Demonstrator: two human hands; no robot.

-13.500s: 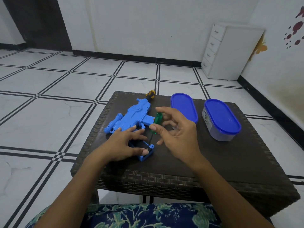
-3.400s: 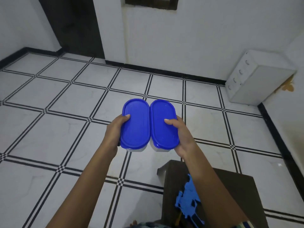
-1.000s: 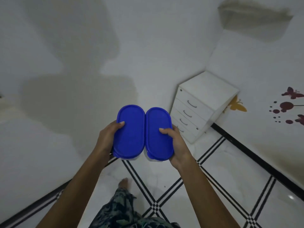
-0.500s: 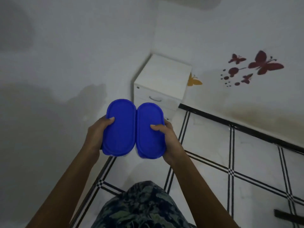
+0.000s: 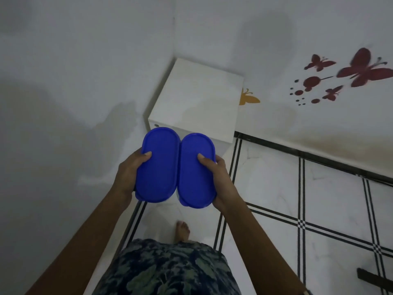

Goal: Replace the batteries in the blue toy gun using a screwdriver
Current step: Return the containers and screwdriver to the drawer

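Standing near a room corner, looking down. Gripping two oval boxes w/ blue lids, side by side, long edges touching. Left hand (image 5: 129,175) curled round the outer side of the left box (image 5: 157,165), thumb flat on the lid, fingers underneath and out of sight. Right hand (image 5: 221,177) same deal on the right box (image 5: 196,171): thumb on top, the rest wrapped under. Both hands full, nothing loose. Lids on, so no telling the contents.

Holding the pair out in front of a white cabinet (image 5: 197,99) tucked in the corner, above the tiled floor (image 5: 297,199). Bare foot (image 5: 182,231) just below the boxes, patterned clothing (image 5: 170,269) at the bottom edge. Butterfly stickers (image 5: 361,71) on the wall to the right.

Toy gun: nowhere in shot. Screwdriver neither. No batteries visible either. Whereabouts of the gun unknown from here, same for cover on or off.

Progress, imo: impossible to call from this pic. No hand on the gun, no tool in hand, so not mid-unscrewing or mid-swap rn. Looks like a side errand w/ the boxes, prob something to do w/ the cabinet, stashing or just carrying, can't tell which. If not done w/ the swap, left to do: back to the gun, fresh batteries in, cover on, screw tight. If done, only tidy-up left.
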